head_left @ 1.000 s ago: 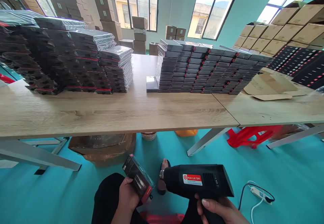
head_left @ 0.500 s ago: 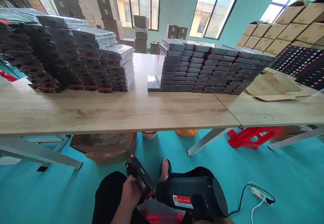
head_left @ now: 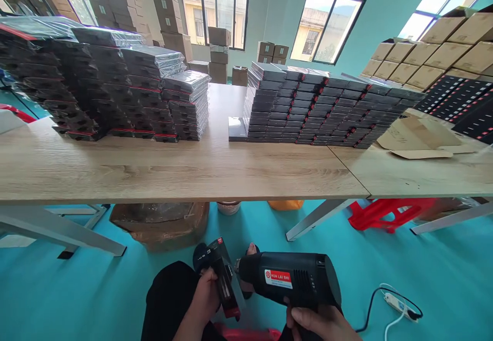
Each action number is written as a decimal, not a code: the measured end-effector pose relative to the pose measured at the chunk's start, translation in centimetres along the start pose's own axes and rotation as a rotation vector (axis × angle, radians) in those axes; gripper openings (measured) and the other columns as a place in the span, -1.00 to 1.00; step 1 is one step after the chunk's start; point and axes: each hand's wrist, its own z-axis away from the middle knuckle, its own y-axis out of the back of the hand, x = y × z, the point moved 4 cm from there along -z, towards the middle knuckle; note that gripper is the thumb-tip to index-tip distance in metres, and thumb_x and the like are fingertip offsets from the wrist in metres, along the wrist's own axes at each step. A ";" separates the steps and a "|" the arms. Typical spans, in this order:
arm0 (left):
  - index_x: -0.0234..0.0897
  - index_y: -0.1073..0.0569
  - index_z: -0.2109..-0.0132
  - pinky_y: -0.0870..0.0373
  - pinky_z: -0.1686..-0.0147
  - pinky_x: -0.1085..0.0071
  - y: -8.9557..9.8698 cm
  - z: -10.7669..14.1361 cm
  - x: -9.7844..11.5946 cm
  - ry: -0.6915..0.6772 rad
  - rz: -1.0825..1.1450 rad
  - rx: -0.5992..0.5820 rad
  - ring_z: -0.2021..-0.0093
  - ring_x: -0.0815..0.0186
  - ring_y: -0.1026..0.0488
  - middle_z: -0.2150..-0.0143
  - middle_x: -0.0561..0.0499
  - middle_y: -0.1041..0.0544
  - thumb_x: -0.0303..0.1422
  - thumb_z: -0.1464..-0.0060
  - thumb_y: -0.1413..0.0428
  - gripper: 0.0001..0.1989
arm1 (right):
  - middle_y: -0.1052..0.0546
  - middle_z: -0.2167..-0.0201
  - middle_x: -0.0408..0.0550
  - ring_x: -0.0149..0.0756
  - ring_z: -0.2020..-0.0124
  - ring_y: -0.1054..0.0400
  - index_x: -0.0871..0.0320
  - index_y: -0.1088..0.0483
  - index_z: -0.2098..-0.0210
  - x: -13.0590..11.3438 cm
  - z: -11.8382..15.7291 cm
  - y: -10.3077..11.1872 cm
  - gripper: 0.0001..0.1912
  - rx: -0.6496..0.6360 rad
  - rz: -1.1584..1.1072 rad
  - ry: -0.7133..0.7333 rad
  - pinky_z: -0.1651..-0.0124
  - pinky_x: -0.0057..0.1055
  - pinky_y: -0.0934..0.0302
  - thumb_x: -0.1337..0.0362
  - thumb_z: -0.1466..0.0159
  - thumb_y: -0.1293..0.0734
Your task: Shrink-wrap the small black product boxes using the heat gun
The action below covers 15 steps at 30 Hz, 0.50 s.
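Note:
My right hand (head_left: 314, 321) is wrapped round the handle of a black heat gun (head_left: 285, 279) with a red and white label. The gun's nozzle points left at a slim black box (head_left: 224, 284) with red ends, close to its side. My left hand (head_left: 206, 292) grips that box from its left side and holds it tilted above my lap. A sheen along the box suggests clear film on it. The lower part of the gun's handle is cut off by the frame.
A wooden table (head_left: 185, 176) stands ahead, bearing stacks of film-wrapped black boxes (head_left: 150, 89) at left and a neat block of black boxes (head_left: 308, 107) at right. Flattened cardboard (head_left: 419, 135) lies farther right. A power strip (head_left: 400, 305) is on the floor; a carton (head_left: 162, 225) sits underneath.
The heat gun has risen slightly and its nozzle now faces higher along the box. The box has turned in my left hand to a steeper angle. More of my right hand shows.

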 end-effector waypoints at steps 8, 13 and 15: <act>-0.27 -0.40 0.54 -0.28 0.47 0.37 -0.2 0.0 -1.1 0.016 -0.121 0.000 0.57 0.31 -0.35 0.62 0.13 -0.36 -0.57 0.24 -0.13 -0.88 | -0.51 0.44 -0.08 -0.32 0.52 -0.35 0.27 -0.47 0.20 -4.4 -0.7 -0.9 -0.55 0.004 0.047 0.099 0.50 -0.38 -0.22 0.02 -0.10 -0.46; -0.26 -0.33 0.60 -0.20 0.52 0.40 -1.0 0.6 -0.8 0.016 -0.106 -0.015 0.63 0.36 -0.27 0.66 0.16 -0.30 -0.63 0.29 -0.10 -0.81 | -0.51 0.45 -0.06 -0.32 0.51 -0.35 0.26 -0.49 0.29 -6.6 -1.4 -1.0 -0.64 -0.028 0.131 0.083 0.48 -0.38 -0.23 0.06 -0.12 -0.43; -0.25 -0.33 0.60 -0.22 0.51 0.39 -1.2 0.6 -0.9 0.025 -0.093 -0.007 0.64 0.34 -0.29 0.67 0.16 -0.29 -0.64 0.30 -0.09 -0.81 | -0.50 0.52 -0.06 -0.34 0.54 -0.33 0.27 -0.49 0.36 -7.2 -1.7 -1.2 -0.66 -0.043 0.195 0.066 0.46 -0.38 -0.22 0.06 -0.14 -0.40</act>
